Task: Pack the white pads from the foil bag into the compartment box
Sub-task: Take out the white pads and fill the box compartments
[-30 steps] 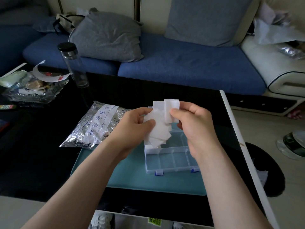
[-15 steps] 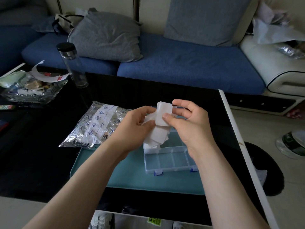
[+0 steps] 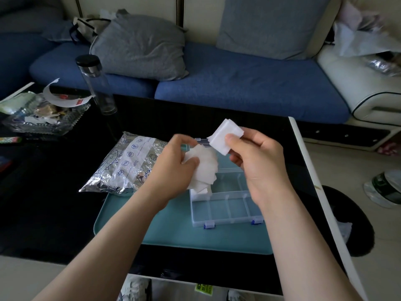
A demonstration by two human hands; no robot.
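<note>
My left hand (image 3: 173, 168) grips a fanned bunch of white pads (image 3: 205, 168) above the left side of the clear compartment box (image 3: 227, 210). My right hand (image 3: 256, 161) pinches a small neat stack of white pads (image 3: 224, 137), lifted up and to the right of the bunch. The box lies open on a teal tray (image 3: 173, 231), its front compartments bare; one pad shows in a left compartment under the bunch. The silver foil bag (image 3: 128, 164) lies to the left, partly on the tray.
The black table (image 3: 54, 213) has a white right edge (image 3: 312, 181). A glass dish of clutter (image 3: 43, 118) and a tall clear bottle (image 3: 97, 85) stand at the back left. A blue sofa with grey cushions (image 3: 238, 83) runs behind.
My right hand has pulled a small stack of pads away from the bunch, moving up and right. My left hand stays over the box with the remaining pads.
</note>
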